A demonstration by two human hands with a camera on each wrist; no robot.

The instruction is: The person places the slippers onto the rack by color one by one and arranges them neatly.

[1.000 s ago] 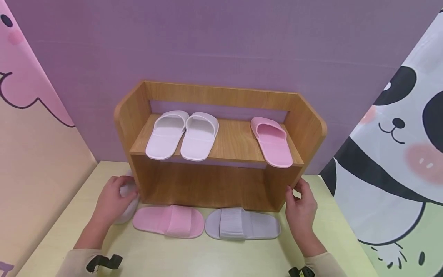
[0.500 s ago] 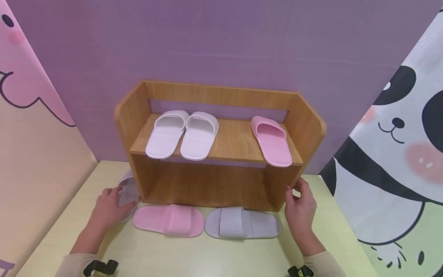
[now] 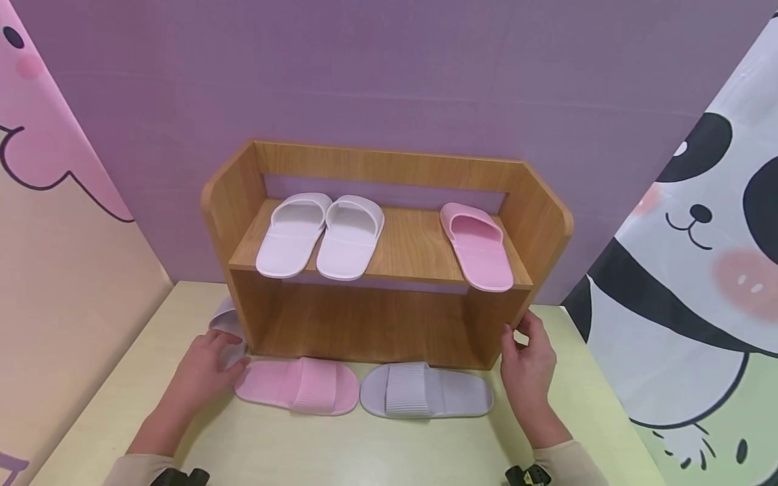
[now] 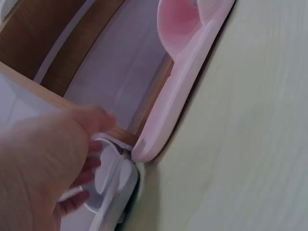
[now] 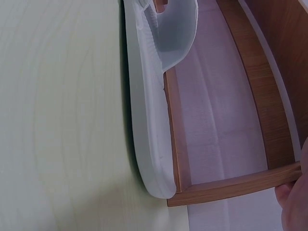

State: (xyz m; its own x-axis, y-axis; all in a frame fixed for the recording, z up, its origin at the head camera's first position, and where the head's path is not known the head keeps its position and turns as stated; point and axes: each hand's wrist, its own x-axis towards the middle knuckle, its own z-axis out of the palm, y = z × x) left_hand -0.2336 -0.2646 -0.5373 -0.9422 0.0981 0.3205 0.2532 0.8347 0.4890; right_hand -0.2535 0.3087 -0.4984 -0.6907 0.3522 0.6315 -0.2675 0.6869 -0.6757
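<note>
A wooden two-tier shoe rack (image 3: 389,169) stands on the table against the purple backdrop. My right hand (image 3: 527,374) pinches the front edge of its right side panel between thumb and fingers. Outside the left panel lies a grey slipper (image 3: 227,317), partly hidden by my left hand (image 3: 203,374). That hand hovers over its near end with loosely bent fingers; in the left wrist view the fingertips (image 4: 79,199) overlap the slipper. In front of the rack, a pink slipper (image 3: 298,385) and a grey slipper (image 3: 428,390) lie sideways, end to end.
Two white slippers (image 3: 350,243) sit side by side on the upper shelf's left part, and one pink slipper (image 3: 477,250) sits at its right. A pink cartoon panel (image 3: 55,115) borders the left side, a panda panel (image 3: 699,283) the right.
My left hand has let go of the grey slipper beside the rack and drawn back towards its near end, uncovering more of it. My right hand keeps its place on the panel.
</note>
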